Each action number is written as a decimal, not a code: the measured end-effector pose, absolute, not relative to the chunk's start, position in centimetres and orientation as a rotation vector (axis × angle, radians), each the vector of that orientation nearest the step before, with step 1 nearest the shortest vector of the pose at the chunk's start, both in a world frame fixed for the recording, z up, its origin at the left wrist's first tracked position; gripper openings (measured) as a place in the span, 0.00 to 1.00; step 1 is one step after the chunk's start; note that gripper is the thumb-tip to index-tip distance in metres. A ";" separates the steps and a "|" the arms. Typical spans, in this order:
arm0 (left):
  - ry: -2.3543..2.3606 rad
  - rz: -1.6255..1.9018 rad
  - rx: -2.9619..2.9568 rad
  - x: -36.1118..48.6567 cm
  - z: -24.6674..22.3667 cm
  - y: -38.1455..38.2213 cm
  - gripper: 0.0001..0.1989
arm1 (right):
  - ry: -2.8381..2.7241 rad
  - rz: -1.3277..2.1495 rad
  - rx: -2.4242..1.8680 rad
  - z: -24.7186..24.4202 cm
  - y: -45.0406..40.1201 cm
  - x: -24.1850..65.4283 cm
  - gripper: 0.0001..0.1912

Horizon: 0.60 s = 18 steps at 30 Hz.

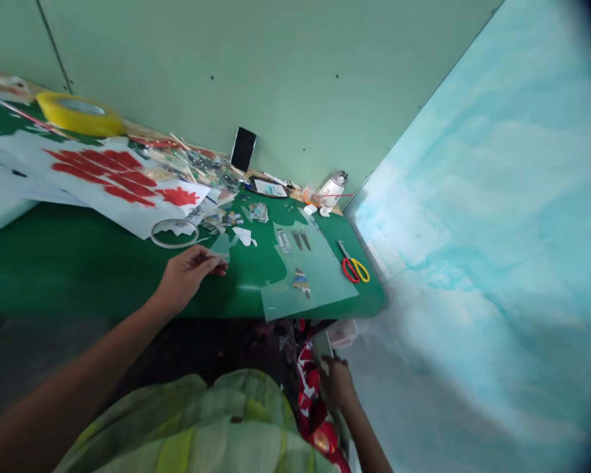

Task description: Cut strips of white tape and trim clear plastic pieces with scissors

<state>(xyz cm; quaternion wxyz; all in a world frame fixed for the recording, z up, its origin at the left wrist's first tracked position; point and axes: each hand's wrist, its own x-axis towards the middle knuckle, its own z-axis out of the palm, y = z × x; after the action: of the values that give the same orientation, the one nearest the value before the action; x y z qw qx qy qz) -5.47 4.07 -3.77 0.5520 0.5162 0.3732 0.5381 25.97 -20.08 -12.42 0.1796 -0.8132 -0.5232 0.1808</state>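
Note:
Over the front of the green table (241, 289), my left hand (187, 272) is closed in a pinch on a small piece of clear plastic film (221, 246). Just behind that hand lies a roll of narrow tape (161, 243) on its side. To its right is a white paper cutout (245, 236). A larger translucent sheet (320, 282) bears several small dark and patterned pieces. Down below the table's right front, my right hand (339, 381) has curled fingers beside a red patterned cloth (308, 374); what they hold, if anything, is unclear.
Scissors with red and yellow handles (355, 269) lie near the right table edge. White paper with red patches (113, 174), a wide yellow tape roll (79, 115) and loose scraps fill the left. A phone (243, 149) leans on the wall; a white container (333, 190) stands behind.

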 end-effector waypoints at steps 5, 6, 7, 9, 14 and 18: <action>0.862 1.317 1.119 -4.9 -2.4 5.2 0.07 | -1.456 0.491 -2.134 -9.3 -18.9 27.3 0.18; 0.858 1.331 1.107 -4.6 -1.9 5.9 0.07 | -1.463 0.492 -2.083 -8.3 -18.0 27.1 0.19; 0.852 1.345 1.098 -4.2 -1.3 6.7 0.07 | -1.466 0.486 -2.031 -7.2 -16.9 27.0 0.19; 0.830 1.368 1.083 -3.2 0.1 8.5 0.07 | -1.458 0.468 -1.912 -4.8 -14.7 26.8 0.18; 0.811 1.390 1.051 0.6 2.6 13.1 0.07 | -1.376 0.558 -1.719 -0.4 -8.5 28.5 0.19; 0.789 1.418 1.061 4.4 3.1 15.5 0.10 | -1.294 0.504 -1.780 0.6 -2.7 32.8 0.22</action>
<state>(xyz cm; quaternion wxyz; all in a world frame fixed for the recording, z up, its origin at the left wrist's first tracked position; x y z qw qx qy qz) 4.40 15.52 3.15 0.5657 0.4512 0.3357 0.6031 32.84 -2.66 0.61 0.4278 -0.7127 -0.5180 0.2017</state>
